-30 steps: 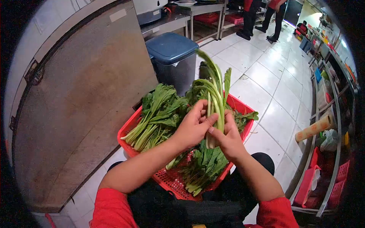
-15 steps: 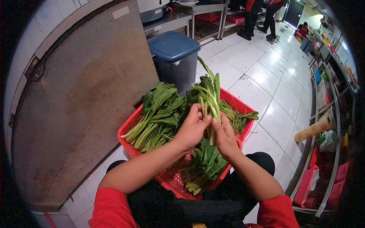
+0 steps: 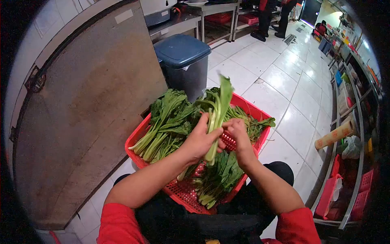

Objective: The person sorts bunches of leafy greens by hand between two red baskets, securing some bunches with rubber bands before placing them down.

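My left hand (image 3: 203,138) is wrapped round a few pale green stalks (image 3: 218,118) whose leafy ends point up and away, slightly blurred. Just right of the stalks is my right hand (image 3: 239,136), its fingers curled; what they pinch, if anything, is too small to tell. Both hands are above a red perforated basket (image 3: 183,195). In the basket lie a large leafy bunch (image 3: 166,118) at the left, a smaller bunch (image 3: 219,175) near my lap and loose thin greens (image 3: 252,122) at the right.
A grey bin with a blue lid (image 3: 183,51) stands behind the basket. A large brown panel (image 3: 89,101) leans at the left. Metal shelves (image 3: 357,134) with a roll (image 3: 334,135) line the right. Two people's legs (image 3: 266,20) are at the back.
My right hand has come off the stalks and moved slightly to the right. The stalks now lean in my left hand, their lower ends shifted left. The people's legs at the back have shifted slightly.
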Tool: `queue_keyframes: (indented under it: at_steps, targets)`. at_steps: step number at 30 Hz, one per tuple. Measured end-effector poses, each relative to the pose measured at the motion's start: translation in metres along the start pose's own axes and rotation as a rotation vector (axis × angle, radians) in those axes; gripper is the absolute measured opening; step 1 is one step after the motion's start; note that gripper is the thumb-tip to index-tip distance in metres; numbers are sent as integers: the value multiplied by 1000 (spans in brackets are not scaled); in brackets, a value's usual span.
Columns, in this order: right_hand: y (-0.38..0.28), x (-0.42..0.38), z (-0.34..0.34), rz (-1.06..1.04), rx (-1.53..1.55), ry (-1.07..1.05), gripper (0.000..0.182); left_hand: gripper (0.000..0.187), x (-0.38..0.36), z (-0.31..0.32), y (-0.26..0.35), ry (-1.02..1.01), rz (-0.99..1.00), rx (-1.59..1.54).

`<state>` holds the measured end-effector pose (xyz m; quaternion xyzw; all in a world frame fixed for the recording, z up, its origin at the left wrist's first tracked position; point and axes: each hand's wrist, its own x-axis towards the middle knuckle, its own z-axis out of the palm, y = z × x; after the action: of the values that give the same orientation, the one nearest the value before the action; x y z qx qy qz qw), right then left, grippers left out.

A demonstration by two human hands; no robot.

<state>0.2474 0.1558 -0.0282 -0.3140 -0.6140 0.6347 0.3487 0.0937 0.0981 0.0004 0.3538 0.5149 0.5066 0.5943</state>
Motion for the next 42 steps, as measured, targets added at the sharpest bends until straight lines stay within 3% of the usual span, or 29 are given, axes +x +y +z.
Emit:
queue_keyframes:
  at_steps: [2, 4, 5, 6, 8, 9, 12, 14, 16, 18, 19, 22, 24, 26, 30, 32, 34, 38, 42]
  targets:
    - [-1, 2, -8, 219, 376, -37, 47, 43, -1, -1, -10, -35, 26, 62]
    - [-13, 8, -9, 268, 402, -36, 55, 47, -4, -1, -15, -138, 106, 379]
    - [-22, 6, -11, 297, 488, 21, 57, 47, -6, -1, -18, -149, 105, 378]
    - [-31, 6, -13, 324, 571, 79, 60, 52, -9, -1, -20, -124, 239, 649]
    - [-17, 17, -34, 273, 634, 76, 62, 61, -12, -3, -22, -57, 517, 1178]
    - [-18, 19, -38, 197, 679, 128, 62, 73, -13, -3, -20, -44, 580, 1242]
    - [-27, 22, -53, 69, 777, 136, 63, 84, -16, -3, -3, -129, 563, 1491]
    - [-24, 24, -60, -51, 710, 76, 59, 87, -17, -1, 0, -102, 583, 1488]
    - [-28, 22, -59, -46, 754, 141, 53, 88, -19, 2, 6, -79, 542, 1445]
    - [-22, 24, -65, -44, 611, 132, 46, 88, -17, -1, 3, -74, 535, 1415]
    - [-24, 25, -60, -69, 655, 246, 38, 89, -15, -2, 1, -60, 534, 1389]
    - [-26, 27, -65, 4, 661, 194, 37, 86, -13, -6, -7, -30, 508, 1287]
    - [-20, 31, -80, -21, 676, 156, 42, 79, -10, -12, -18, -56, 441, 1285]
    - [-18, 36, -85, -44, 699, 181, 42, 63, -10, -16, -30, 6, 548, 1246]
    - [-15, 43, -103, -35, 770, 137, 40, 47, -9, -18, -44, -36, 499, 1167]
    - [-11, 43, -109, -46, 745, 209, 42, 39, -8, -14, -54, -58, 373, 1089]
    - [-8, 45, -104, -61, 689, 269, 52, 36, -7, -23, -76, -89, 257, 1136]
    - [4, 49, -84, -73, 538, 321, 68, 38, -12, -41, -101, -133, 246, 1042]
    - [3, 52, -47, -21, 553, 265, 66, 39, -25, -79, -84, -245, 181, 1135]
